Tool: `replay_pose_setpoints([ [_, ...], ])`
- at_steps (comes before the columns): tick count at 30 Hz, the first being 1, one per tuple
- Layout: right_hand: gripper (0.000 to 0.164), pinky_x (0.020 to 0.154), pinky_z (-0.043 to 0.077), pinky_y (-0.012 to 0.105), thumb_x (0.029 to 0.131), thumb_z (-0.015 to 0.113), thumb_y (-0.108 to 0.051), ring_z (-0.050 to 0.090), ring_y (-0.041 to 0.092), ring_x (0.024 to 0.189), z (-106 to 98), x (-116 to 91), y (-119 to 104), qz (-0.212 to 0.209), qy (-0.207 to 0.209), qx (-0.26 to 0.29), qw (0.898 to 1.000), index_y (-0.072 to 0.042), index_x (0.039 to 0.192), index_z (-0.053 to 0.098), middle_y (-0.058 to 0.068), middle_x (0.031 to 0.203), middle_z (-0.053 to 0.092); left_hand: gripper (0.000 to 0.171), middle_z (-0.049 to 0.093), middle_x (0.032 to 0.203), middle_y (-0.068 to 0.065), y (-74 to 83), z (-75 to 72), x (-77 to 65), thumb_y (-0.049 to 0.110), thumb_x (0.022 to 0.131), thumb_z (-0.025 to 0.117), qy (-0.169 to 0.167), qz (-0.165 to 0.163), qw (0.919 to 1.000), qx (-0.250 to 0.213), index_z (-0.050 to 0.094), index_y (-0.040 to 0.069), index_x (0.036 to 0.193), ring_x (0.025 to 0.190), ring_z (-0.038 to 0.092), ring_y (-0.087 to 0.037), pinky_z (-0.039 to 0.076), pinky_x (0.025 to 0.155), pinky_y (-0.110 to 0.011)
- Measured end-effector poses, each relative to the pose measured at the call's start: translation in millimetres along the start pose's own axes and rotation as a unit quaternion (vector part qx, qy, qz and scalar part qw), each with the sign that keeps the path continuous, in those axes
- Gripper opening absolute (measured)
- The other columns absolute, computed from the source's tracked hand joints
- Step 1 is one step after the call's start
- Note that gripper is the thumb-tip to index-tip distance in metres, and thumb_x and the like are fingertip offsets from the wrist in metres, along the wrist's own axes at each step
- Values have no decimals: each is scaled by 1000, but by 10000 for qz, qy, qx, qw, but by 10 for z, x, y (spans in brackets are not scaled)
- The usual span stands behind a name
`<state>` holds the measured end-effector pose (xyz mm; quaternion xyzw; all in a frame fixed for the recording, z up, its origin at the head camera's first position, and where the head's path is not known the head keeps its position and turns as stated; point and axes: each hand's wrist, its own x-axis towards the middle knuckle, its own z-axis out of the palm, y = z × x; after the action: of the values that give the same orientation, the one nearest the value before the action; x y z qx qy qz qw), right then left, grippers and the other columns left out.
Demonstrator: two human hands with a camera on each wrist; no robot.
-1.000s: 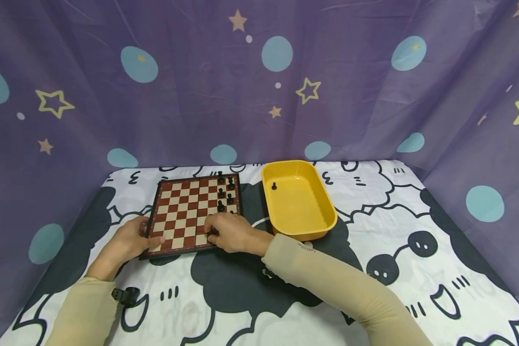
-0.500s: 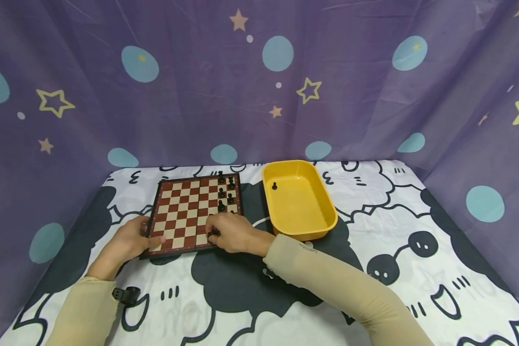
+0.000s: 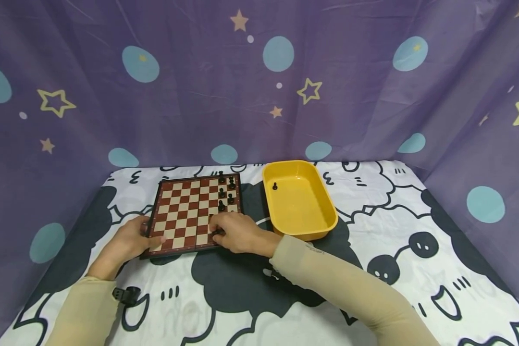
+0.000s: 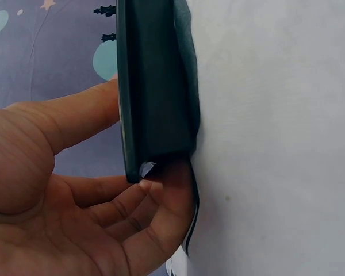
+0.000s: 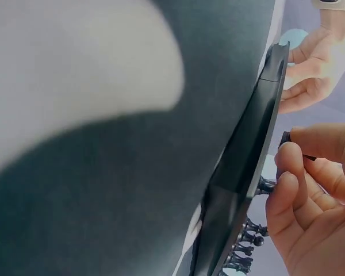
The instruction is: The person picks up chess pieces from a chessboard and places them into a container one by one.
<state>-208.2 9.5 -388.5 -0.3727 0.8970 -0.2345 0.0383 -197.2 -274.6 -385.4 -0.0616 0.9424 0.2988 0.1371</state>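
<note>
In the head view a red-and-cream chessboard (image 3: 179,211) lies on the cloth at centre left. My left hand (image 3: 131,237) grips its near-left edge, thumb on top; the left wrist view shows the fingers curled at the dark side of the board (image 4: 158,86). Over the board's near-right part, my right hand (image 3: 238,232) pinches a black chess piece (image 5: 285,138), mostly covered by the fingers, so its kind is unclear. Several black chess pieces (image 3: 222,193) stand in two columns along the right side. One more standing piece (image 5: 265,185) is close to my right fingers.
A yellow tray (image 3: 302,237) stands just right of the board, with a small black chess pawn (image 3: 275,186) inside. A black-and-white patterned cloth (image 3: 320,317) covers the table. Behind hangs a purple curtain (image 3: 350,110) with stars and dots.
My right hand has shifted slightly to the right, near the board's near-right corner, still pinching the black piece. The left hand and the board have stayed in place.
</note>
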Motion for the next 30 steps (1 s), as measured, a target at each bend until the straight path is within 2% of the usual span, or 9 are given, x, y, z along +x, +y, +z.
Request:
replay_pose_setpoints([
  [6,21,69,47,25,90,67,-23,58,5,85,-87,-56,-1,39,62,5,10000,-16,110,66,-5,102,65,83,54,111,-29,1,10,-3,33,82,76,22,-22,10000,-19,32,-12,135,92,55,-35,45,74,-47],
  [12,20,64,45,24,90,67,-20,57,5,78,-173,-121,22,119,93,183,9997,-15,109,66,-5,99,65,82,54,111,-29,0,14,-2,33,82,76,18,44,10000,-26,33,-12,135,92,55,-35,45,74,-47],
  [17,19,67,46,23,90,67,-18,58,4,83,-210,-207,64,137,118,318,9993,-15,109,66,-5,102,66,83,53,113,-30,18,12,-5,33,82,76,19,51,10000,-19,32,-13,135,94,55,-37,44,75,-48],
  [24,20,70,47,23,89,68,-18,58,5,84,-253,-302,104,46,215,192,9996,-13,109,66,-4,101,65,82,53,113,-30,24,16,-8,32,82,76,33,45,10000,-38,32,-13,135,94,54,-37,44,75,-47],
  [30,19,75,48,26,90,67,-18,60,12,88,-327,-369,124,-20,300,56,9995,-12,108,66,-3,99,64,81,54,111,-30,10,7,-12,31,82,76,46,110,9999,-33,33,-13,134,93,55,-36,44,74,-46],
])
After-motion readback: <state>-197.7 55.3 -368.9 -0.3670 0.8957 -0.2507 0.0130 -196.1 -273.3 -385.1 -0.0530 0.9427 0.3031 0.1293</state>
